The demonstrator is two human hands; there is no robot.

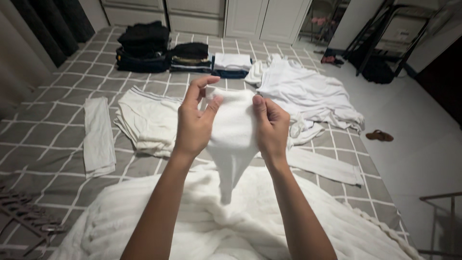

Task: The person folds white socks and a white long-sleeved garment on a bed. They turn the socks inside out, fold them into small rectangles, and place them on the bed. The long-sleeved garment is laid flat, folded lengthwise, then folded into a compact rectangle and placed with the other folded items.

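Both hands pinch the small white cloth (233,130) at its top edge, left hand (195,123) at 9 o'clock, right hand (270,126) at 3 o'clock. The cloth looks soft, light and limp; the upper corners seem the best grip.

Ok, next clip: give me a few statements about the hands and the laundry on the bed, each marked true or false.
1. Both hands, left hand and right hand, grip one white cloth. True.
2. The cloth lies flat on the bedsheet. False: it is held up in the air and hangs down to a narrow end.
3. Folded dark clothes are stacked at the far end of the bed. True.
4. The bedsheet is plain blue. False: it is grey with a white grid.
5. A sandal lies on the floor to the right of the bed. True.
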